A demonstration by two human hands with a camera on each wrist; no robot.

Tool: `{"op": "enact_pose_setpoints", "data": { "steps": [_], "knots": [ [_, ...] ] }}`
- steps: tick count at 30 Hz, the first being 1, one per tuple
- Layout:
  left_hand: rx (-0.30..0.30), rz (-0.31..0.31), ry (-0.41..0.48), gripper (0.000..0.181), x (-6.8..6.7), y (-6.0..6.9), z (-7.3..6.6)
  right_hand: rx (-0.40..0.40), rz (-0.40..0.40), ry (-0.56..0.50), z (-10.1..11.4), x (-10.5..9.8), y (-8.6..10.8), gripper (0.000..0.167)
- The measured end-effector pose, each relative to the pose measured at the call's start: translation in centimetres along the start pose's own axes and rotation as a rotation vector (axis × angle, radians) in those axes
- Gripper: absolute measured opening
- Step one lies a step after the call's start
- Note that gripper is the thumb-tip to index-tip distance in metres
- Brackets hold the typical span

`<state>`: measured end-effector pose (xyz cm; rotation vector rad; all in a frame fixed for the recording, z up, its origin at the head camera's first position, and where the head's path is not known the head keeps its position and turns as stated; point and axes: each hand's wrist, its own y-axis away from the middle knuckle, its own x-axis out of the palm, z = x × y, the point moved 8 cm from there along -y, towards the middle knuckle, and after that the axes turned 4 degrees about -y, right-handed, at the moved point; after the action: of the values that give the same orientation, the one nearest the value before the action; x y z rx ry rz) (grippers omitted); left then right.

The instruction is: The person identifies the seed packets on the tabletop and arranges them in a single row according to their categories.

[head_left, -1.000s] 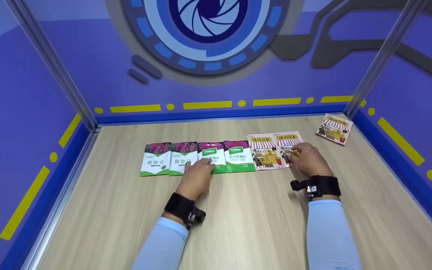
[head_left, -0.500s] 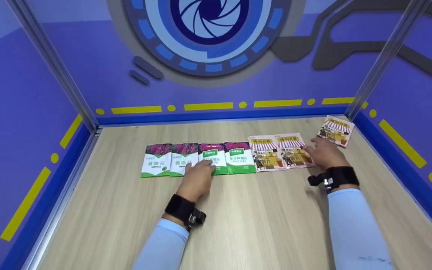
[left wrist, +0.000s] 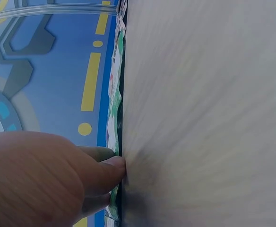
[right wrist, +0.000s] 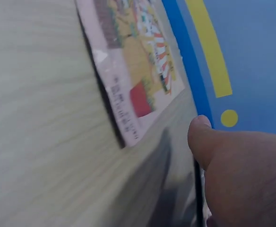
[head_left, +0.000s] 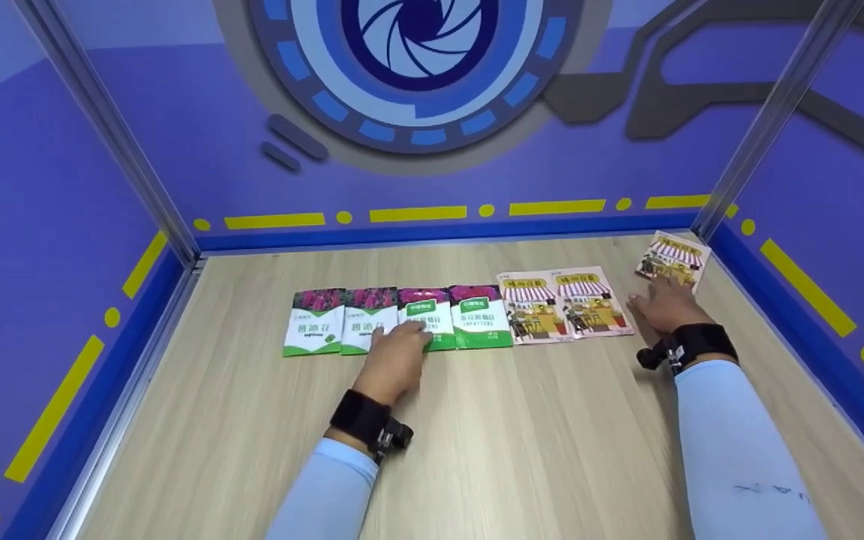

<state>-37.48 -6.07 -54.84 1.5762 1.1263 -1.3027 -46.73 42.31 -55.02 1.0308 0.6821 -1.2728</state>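
A row of flat packets lies on the table. On its left are several white-and-green flower packets [head_left: 313,330], and to their right two pink packets [head_left: 531,311] with a striped-awning shop picture. My left hand [head_left: 393,360] rests on the lower part of the middle flower packets, its fingertips and thumb touching them. A separate shop-picture packet [head_left: 673,255] lies tilted near the far right corner. My right hand [head_left: 670,307] reaches over its near edge, fingers spread and partly covering it. In the right wrist view the thumb [right wrist: 202,137] stands apart from the nearby pink packet [right wrist: 133,85].
Purple-blue printed panels [head_left: 402,180] enclose the wooden table [head_left: 477,435] at the back and both sides. Metal posts [head_left: 769,120] stand at the back corners. Each wrist wears a black strap [head_left: 361,416] with a small camera.
My right hand has left the right end of the row and moved right and slightly away from me to the separate packet. The left hand stays in place.
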Motion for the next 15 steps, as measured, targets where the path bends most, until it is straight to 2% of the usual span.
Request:
{"op": "enact_pose_setpoints", "data": {
  "steps": [5, 9, 15],
  "knots": [
    [0.0, -0.005, -0.006, 0.05, 0.0, 0.1, 0.0, 0.031, -0.052, 0.011, -0.4, 0.4, 0.1, 0.082],
    [0.013, -0.016, -0.017, 0.051, 0.0, 0.1, -0.1, 0.046, -0.09, 0.063, -0.7, 0.1, 0.4, 0.079],
    [0.026, -0.038, -0.028, 0.051, 0.1, 0.0, -0.2, 0.099, -0.107, 0.063, -0.9, -0.2, 1.7, 0.073]
  ]
}}
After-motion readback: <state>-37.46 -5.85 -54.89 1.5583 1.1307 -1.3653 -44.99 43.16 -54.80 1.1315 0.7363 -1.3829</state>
